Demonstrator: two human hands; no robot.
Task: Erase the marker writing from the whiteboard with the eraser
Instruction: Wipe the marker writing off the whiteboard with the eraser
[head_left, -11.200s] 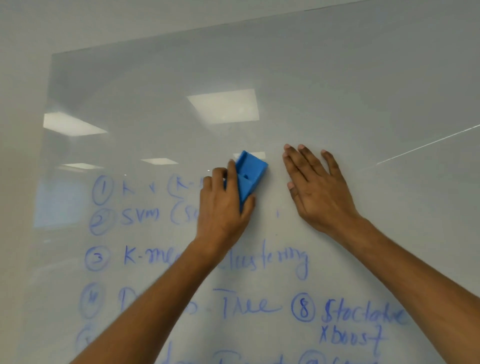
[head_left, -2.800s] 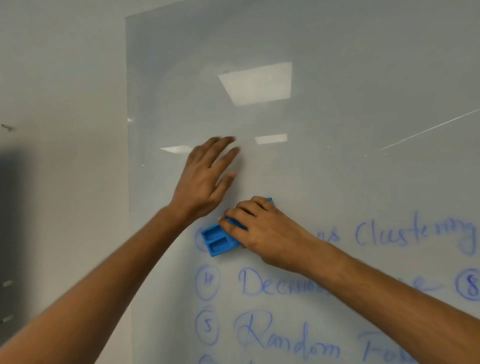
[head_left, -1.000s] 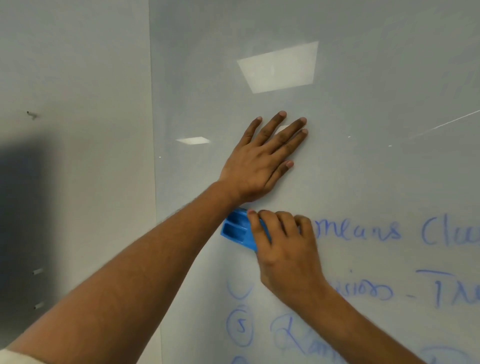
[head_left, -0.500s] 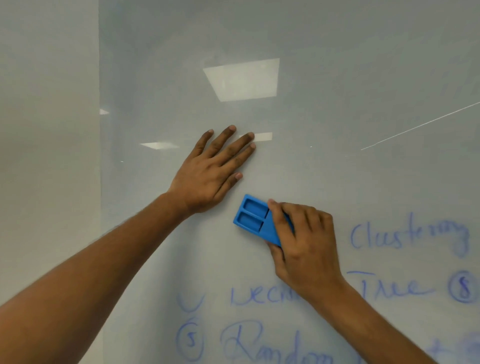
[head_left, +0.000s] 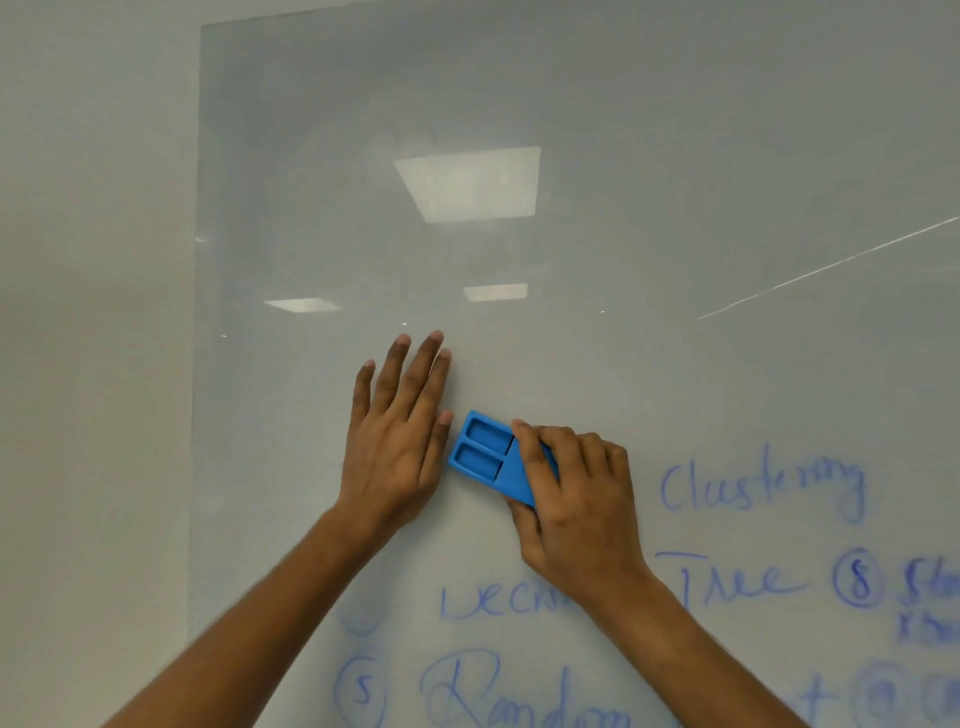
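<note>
A glossy whiteboard (head_left: 571, 104) fills most of the view. My right hand (head_left: 576, 504) presses a blue plastic eraser (head_left: 485, 454) flat against the board near its middle. My left hand (head_left: 397, 436) lies flat on the board just left of the eraser, fingers together and pointing up. Blue marker writing (head_left: 758, 491) reading "Clustering" sits right of my right hand. More blue words and circled numbers (head_left: 467, 691) run below both hands. The board above the hands is wiped.
The whiteboard's left edge (head_left: 196, 364) meets a plain grey wall (head_left: 93, 364). Ceiling lights reflect in the board's upper half (head_left: 467, 184). A thin bright line (head_left: 831, 265) crosses the board at the upper right.
The eraser went from my left hand to my right hand. It then wiped the line left of "Clustering" and part of the row below. My left hand stays flat on the board.
</note>
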